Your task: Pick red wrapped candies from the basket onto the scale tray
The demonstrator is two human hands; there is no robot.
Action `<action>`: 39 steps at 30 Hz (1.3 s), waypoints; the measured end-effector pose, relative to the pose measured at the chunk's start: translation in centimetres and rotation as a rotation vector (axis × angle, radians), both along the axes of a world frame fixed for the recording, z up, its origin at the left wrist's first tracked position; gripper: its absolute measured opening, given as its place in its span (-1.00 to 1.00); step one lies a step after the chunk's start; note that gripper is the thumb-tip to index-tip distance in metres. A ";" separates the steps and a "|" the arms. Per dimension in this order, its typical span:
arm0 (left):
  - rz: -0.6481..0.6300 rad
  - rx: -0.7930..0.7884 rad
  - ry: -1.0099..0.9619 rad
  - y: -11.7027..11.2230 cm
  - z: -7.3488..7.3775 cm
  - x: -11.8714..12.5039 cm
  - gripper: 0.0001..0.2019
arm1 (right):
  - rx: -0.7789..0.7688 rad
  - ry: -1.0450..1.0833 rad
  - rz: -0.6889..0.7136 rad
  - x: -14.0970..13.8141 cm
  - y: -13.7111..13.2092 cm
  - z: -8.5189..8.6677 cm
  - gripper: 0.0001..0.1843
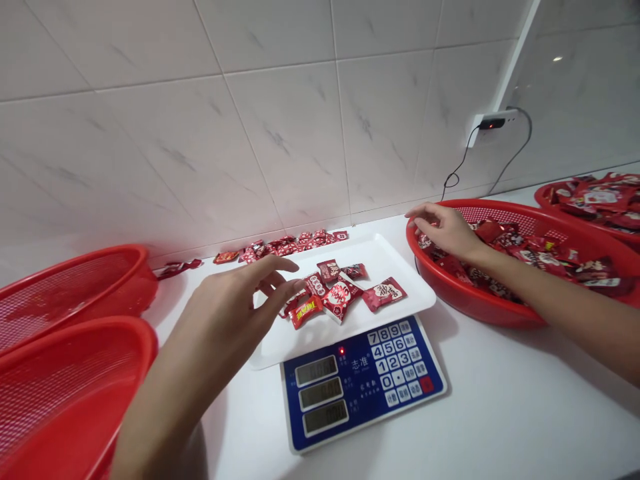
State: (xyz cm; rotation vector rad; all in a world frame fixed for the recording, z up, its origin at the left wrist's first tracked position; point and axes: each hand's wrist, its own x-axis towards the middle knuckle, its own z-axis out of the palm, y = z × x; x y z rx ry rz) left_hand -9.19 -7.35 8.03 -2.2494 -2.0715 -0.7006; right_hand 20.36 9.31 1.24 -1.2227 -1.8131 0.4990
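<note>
Both hands are open, and neither one clearly has hold of anything. The left hand [235, 307] is half open with the fingers spread and curved, and its fingertips [295, 287] are just over the candies on the tray; I cannot tell if they touch them. The right hand [445, 230] is more relaxed, with the fingers a little curled over the near edge of a candy basket.

Far left of the left hand are two red mesh baskets [115, 327], and they look without candy from this view. Past the left fingertips, a row of red wrapped candies [280, 245] lies on the counter along the tiled wall, and one more candy [177, 268] lies apart from it, near the baskets.

Under the left hand is a white tray [380, 257], and it sits on a digital scale [363, 387] with a blue keypad and three displays. On the tray, red wrapped candies [337, 297] lie in a loose group.

Under the right hand, a red basket [480, 300] holds many wrapped candies [525, 250]. Beyond it is another red basket [543, 197], also with candies, and a wall socket [493, 123] with a black cable [460, 173] is above them.
</note>
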 end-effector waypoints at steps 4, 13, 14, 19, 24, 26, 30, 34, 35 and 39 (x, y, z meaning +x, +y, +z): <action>-0.019 -0.129 0.017 1.0 -0.8 1.0 -0.70 | -0.015 -0.029 -0.006 0.0 0.0 0.1 -0.73; -0.018 -0.118 0.185 2.1 -2.3 1.4 -0.73 | 0.012 -0.047 -0.009 -0.1 -0.2 0.4 -0.74; 0.024 -0.095 0.208 2.2 -2.2 1.1 -0.74 | 0.011 -0.049 -0.013 -0.2 -0.2 0.5 -0.74; 0.075 -0.101 0.171 3.4 -2.9 0.6 -0.72 | -0.014 -0.059 -0.026 -0.2 -0.3 0.6 -0.74; 0.005 -0.174 0.166 4.6 -4.8 2.1 -0.73 | 0.018 -0.064 -0.003 -0.1 -0.2 0.3 -0.75; 0.001 -0.173 0.147 4.8 -5.0 2.2 -0.77 | 0.036 -0.054 0.010 0.0 0.0 0.1 -0.75; -0.024 -0.133 0.033 4.7 -4.6 1.5 -0.77 | 0.035 -0.044 -0.003 0.1 0.3 0.0 -0.75; -0.091 0.078 -0.297 3.9 -3.4 1.3 -0.84 | 0.012 0.043 0.069 -0.3 -0.8 1.6 -0.74; -0.125 0.147 -0.398 3.5 -3.1 1.5 -0.86 | 0.007 0.057 0.139 -0.7 -1.6 2.3 -0.73; -0.300 0.271 -0.676 0.9 -1.7 3.2 -0.86 | -0.054 -0.028 0.527 -3.4 -7.2 5.4 -0.62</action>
